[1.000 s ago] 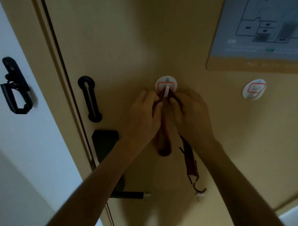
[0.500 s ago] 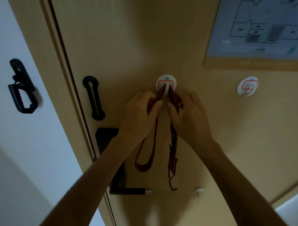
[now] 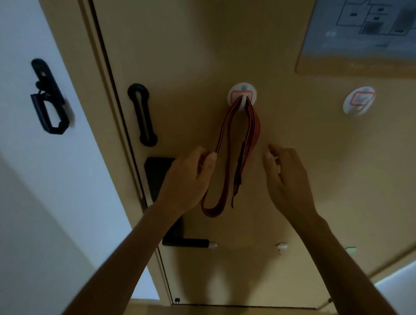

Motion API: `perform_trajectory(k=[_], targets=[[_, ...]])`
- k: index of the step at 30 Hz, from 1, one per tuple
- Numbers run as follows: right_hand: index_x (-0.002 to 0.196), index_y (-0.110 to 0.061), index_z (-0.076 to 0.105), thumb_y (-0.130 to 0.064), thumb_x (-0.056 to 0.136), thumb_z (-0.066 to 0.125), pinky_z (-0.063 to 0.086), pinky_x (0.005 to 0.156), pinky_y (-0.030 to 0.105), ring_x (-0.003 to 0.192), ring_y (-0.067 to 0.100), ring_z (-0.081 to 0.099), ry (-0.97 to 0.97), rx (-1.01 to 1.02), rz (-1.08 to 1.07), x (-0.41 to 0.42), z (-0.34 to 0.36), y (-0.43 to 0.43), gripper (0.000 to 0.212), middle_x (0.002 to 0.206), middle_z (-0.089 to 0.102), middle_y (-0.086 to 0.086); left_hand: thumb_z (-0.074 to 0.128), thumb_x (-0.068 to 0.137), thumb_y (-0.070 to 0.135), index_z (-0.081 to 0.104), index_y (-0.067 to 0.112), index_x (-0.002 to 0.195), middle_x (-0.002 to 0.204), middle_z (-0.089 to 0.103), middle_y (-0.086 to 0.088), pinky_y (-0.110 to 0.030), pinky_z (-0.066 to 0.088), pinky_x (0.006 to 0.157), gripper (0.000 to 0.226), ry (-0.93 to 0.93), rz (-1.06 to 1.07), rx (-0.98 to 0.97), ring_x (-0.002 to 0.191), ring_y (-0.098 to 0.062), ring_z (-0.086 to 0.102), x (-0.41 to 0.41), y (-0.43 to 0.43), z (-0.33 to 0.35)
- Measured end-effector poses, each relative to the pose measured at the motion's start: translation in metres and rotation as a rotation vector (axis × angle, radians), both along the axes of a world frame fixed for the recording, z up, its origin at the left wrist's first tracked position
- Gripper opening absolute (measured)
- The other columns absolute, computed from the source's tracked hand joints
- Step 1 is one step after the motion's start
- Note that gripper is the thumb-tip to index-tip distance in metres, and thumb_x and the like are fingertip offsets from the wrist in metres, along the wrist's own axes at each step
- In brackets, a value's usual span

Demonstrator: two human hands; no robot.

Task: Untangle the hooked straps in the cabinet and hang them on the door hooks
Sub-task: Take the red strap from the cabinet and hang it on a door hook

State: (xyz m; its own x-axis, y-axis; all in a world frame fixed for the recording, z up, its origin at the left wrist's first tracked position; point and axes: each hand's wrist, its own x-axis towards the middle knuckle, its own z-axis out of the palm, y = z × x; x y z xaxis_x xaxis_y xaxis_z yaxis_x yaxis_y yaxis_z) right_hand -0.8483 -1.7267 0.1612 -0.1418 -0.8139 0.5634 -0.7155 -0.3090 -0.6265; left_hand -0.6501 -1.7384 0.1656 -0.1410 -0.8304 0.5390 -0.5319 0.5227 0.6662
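Note:
A red and black strap [image 3: 245, 142] hangs in loops from a round white adhesive hook [image 3: 242, 96] on the tan door [image 3: 297, 166]. Its lowest loop reaches down beside my left wrist. My left hand [image 3: 191, 179] is just left of the strap, thumb tip touching or nearly touching the left strand, fingers loosely curled. My right hand [image 3: 287, 175] hovers to the right of the strap, apart from it, fingers apart and empty. A second round white hook [image 3: 358, 100] to the right carries nothing.
A black door guard [image 3: 142, 115] and a black lock plate with lever handle [image 3: 170, 201] sit at the door's left edge. A black latch [image 3: 48, 97] is on the white wall. A floor plan sign [image 3: 367, 27] is at the upper right. Small white hooks [image 3: 282, 247] sit lower on the door.
Both hands have dropped from the hook and come off the strap. The strap now hangs free from the hook in long loops.

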Motion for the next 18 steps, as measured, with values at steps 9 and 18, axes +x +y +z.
perform_trajectory(k=[9,18], targets=[[0.125,-0.008,0.055,-0.032,0.094,0.050,0.047,0.094,0.039,0.116,0.027,0.052,0.182,0.504,0.105,-0.042,-0.132,0.037,0.039,0.127,0.052,0.012,0.042,0.097,0.015,0.058,0.006,0.094,0.075,0.059,-0.011,-0.031,0.046,0.059,0.018,-0.064,0.322,0.337,0.064,-0.023,0.057,0.023,0.073,-0.116],[0.112,-0.008,0.058,-0.041,0.094,0.044,0.043,0.092,0.038,0.108,0.031,0.053,0.508,0.922,0.505,-0.004,-0.227,0.095,0.040,0.110,0.056,0.013,0.037,0.099,0.032,0.050,0.009,0.125,0.126,0.052,-0.013,-0.034,0.040,0.098,0.037,-0.253,0.622,0.911,0.116,-0.026,0.051,0.047,0.229,-0.232]])
